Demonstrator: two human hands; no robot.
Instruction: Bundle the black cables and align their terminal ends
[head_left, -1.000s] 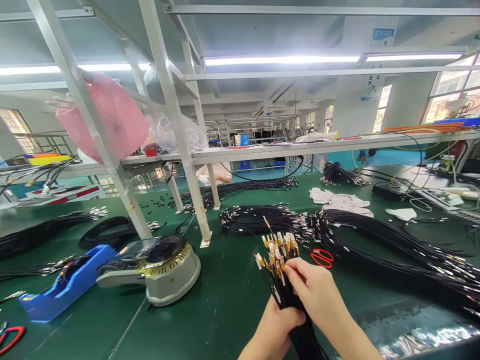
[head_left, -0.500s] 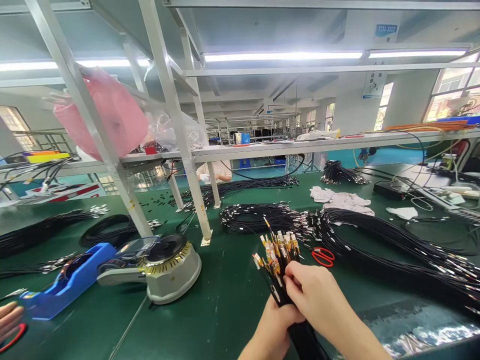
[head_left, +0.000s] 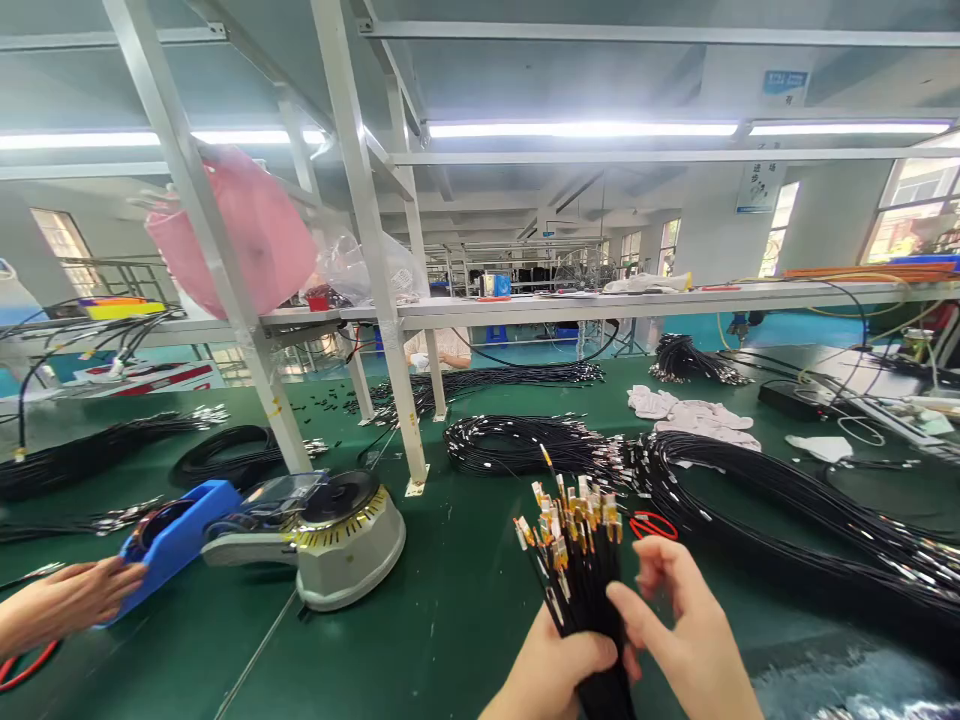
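Upright at the lower middle stands a bundle of black cables [head_left: 592, 590] with white and amber connector ends fanned out on top. My left hand [head_left: 559, 665] is wrapped round the bundle below those ends. On its right side my right hand [head_left: 679, 620] is open, fingers apart and curved, the thumb close against the cables. Red-handled scissors [head_left: 654, 526] lie just behind my right hand, partly hidden.
A grey round tape dispenser [head_left: 349, 555] and a blue tape holder [head_left: 176, 545] stand left; another person's hand [head_left: 90, 595] touches the holder. Cable coils [head_left: 517, 445] lie behind, a long cable bundle [head_left: 787, 510] right. Metal posts [head_left: 401, 400] rise from the green table [head_left: 420, 640].
My right hand has opened and moved off the connector ends to the right. The bundle's top has spread a little. The other person's hand has come in to the blue holder. The view has shifted slightly.
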